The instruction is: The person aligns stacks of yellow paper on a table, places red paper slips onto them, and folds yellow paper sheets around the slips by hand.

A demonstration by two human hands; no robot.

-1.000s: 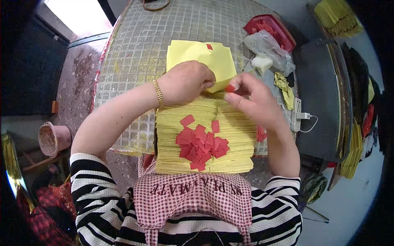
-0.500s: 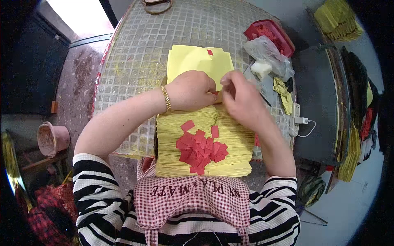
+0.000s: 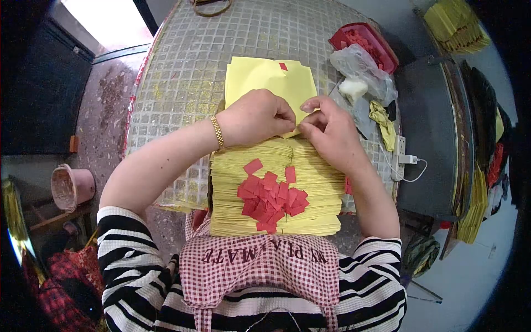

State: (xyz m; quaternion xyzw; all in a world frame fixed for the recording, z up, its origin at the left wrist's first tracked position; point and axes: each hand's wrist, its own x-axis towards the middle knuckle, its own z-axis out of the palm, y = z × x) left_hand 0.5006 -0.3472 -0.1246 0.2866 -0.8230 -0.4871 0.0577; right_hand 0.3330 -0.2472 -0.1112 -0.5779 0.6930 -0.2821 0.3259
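Note:
A thick stack of folded yellow paper (image 3: 243, 166) lies in front of me, its many edges facing up. Beyond it, flat yellow sheets (image 3: 254, 72) carry one small red paper piece near the top edge. My left hand (image 3: 257, 113), wearing a gold bracelet (image 3: 218, 133), is closed with its fingertips pinching the near edge of the top yellow sheet. My right hand (image 3: 334, 135) has its thumb and curled fingers at the sheet's right corner, with the index finger raised. Loose red paper pieces (image 3: 268, 199) are heaped on the stack.
A red tray (image 3: 387, 47) of red paper pieces stands at the back right, beside a clear plastic bag (image 3: 359, 66) and a crumpled yellow paper (image 3: 383, 124). A power strip (image 3: 398, 157) sits at the table's right edge. A pink bucket (image 3: 83, 188) stands on the left.
My hands have drawn slightly apart, and the right index finger has lifted from the thumb. The red bit seen between my hands is now out of sight.

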